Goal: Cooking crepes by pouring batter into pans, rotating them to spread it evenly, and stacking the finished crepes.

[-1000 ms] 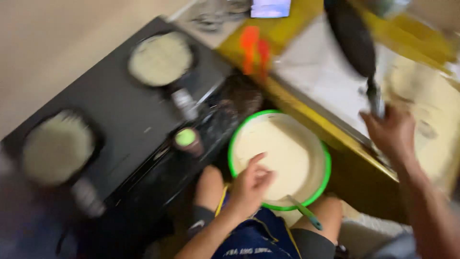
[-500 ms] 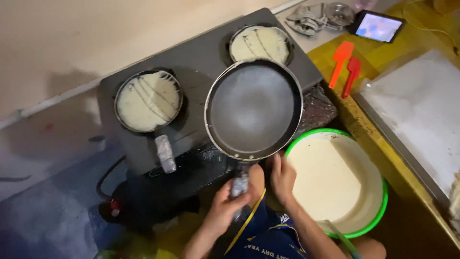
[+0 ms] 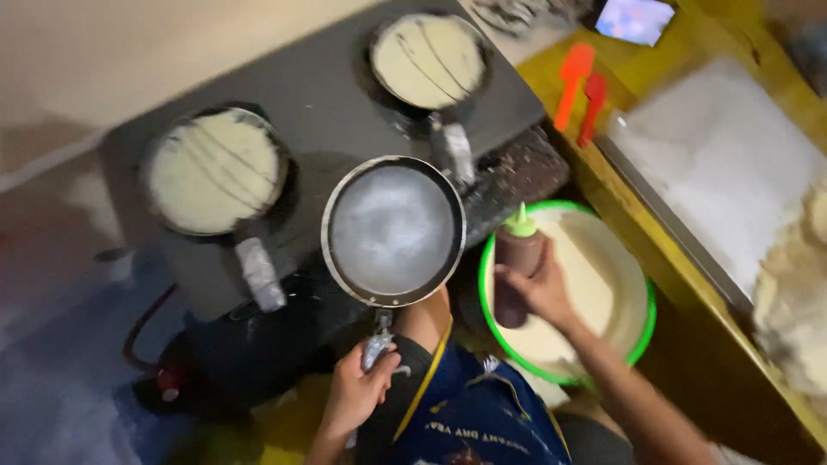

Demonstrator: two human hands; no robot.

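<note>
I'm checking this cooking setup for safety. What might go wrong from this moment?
The left hand holds the empty frying pan by the handle end only, above the stove edge; it might tip or knock the neighbouring pan handle. The right hand grips a brown squeeze bottle over the green-rimmed batter bowl; it may slip in. Two pancakes sit unattended on the burners and might scorch.

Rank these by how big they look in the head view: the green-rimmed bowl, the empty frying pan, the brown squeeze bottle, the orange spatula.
1. Green-rimmed bowl, partly hidden by the right hand.
2. Empty frying pan, held up by the left hand; nearness to the camera may enlarge it, so its rank against the bowl is unsure.
3. Brown squeeze bottle.
4. Orange spatula.
</note>
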